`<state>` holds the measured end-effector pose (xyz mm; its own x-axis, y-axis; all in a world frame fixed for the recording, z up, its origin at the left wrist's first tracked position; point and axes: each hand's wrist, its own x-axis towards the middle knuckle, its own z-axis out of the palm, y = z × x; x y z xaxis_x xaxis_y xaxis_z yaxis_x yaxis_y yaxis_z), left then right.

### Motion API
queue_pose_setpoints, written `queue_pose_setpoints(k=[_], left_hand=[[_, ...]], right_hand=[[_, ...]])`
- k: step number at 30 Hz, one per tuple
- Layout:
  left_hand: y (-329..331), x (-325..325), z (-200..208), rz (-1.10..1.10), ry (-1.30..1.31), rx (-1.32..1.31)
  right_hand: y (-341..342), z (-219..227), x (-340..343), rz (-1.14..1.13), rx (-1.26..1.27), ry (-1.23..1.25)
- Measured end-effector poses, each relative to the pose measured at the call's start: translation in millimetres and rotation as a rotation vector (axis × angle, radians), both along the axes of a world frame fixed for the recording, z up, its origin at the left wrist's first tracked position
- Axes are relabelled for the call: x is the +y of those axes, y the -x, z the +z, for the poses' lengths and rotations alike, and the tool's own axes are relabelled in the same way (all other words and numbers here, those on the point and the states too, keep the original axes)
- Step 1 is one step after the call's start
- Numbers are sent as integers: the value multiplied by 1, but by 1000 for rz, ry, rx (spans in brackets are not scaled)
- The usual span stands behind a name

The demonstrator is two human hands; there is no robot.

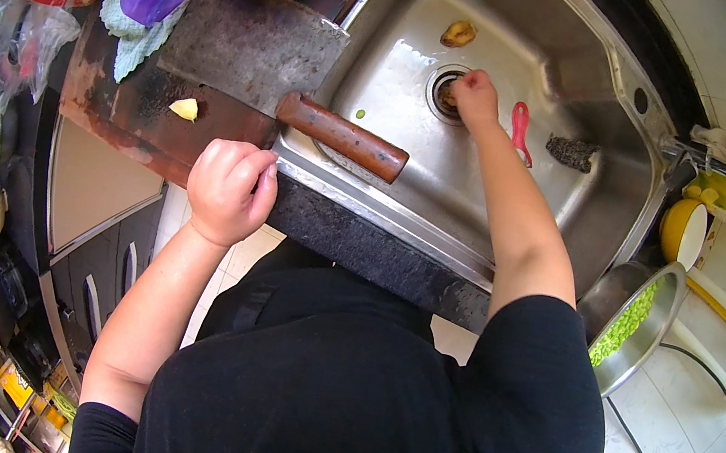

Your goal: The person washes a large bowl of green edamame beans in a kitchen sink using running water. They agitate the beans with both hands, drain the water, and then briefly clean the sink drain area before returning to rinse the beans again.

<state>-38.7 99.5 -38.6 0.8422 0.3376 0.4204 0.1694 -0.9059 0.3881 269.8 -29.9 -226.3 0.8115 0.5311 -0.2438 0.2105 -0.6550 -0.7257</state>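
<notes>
Head view, looking down over the person's black-clad shoulders at a kitchen counter. The right hand (476, 97) reaches into the steel sink (578, 205), its fingers bunched at the drain (447, 95); whether they pinch anything there cannot be told. The left hand (230, 190) is curled into a loose fist and holds nothing, resting at the counter's front edge just beside the sink rim. A cleaver (254, 45) lies flat on the dark chopping board (129, 106), its brown wooden handle (341, 137) jutting over the sink. A pale food slice (184, 108) sits on the board. In the basin lie a brownish food scrap (459, 33), a red peeler (522, 130) and a dark scouring pad (571, 152). A metal bowl of green pieces (633, 324) stands to the right of the sink.
</notes>
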Motion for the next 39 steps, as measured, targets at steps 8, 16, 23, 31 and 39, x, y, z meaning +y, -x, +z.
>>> queue_pose_setpoints(k=[8,16,23,31,39], left_hand=[[-3,1,1,-8,-15,6],[-4,-1,0,7,-14,-2],[-2,-1,1,7,4,-1],[3,1,3,-11,7,4],[5,-1,4,-44,-34,-23]], right_hand=[[-24,-17,-14,527,-43,377],[-14,-12,19,738,-62,770],[-30,-37,7,755,-67,653],[-11,49,-9,-261,1096,-369],[55,265,-80,-464,489,-804]])
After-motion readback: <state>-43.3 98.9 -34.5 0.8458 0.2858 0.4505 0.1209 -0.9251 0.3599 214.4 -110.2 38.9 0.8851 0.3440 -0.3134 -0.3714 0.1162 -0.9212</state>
